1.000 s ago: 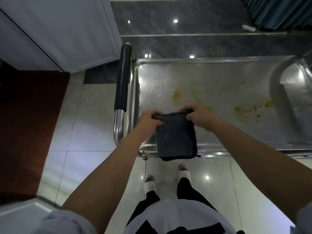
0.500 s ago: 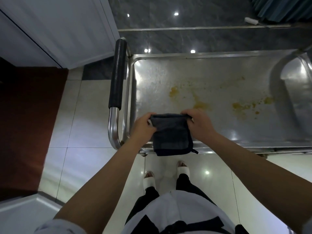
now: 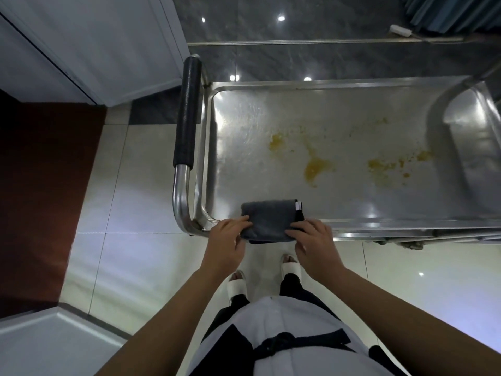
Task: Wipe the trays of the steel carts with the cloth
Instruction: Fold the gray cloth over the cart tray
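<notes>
- The cloth (image 3: 271, 222) is dark grey and folded into a thick pad. It lies on the tray (image 3: 339, 126) of the steel cart, at the tray's near edge and close to its near-left corner. Its near side hangs slightly over the rim. A small white label shows at its far-right corner.
- The left hand (image 3: 226, 240) touches the left side of the cloth with its fingertips. The fingers are stretched out and only lightly bent — they rest on the fabric rather than close round it.
- The right hand (image 3: 314, 240) touches the right side of the cloth the same way, fingers laid on top, the palm just off the tray's near rim. Whether the thumb is tucked under the cloth cannot be told.
- Yellow-orange stains (image 3: 315, 168) are spread over the middle of the tray, with more spots toward its right end — all well apart from the cloth.
- The handle (image 3: 187, 118) with a black grip runs along the tray's left end.
- A second steel cart (image 3: 471, 137) stands against the tray's right end.
- The person's feet in white sandals (image 3: 290, 267) stand on the pale tiled floor (image 3: 135, 213) just below the near rim.
</notes>
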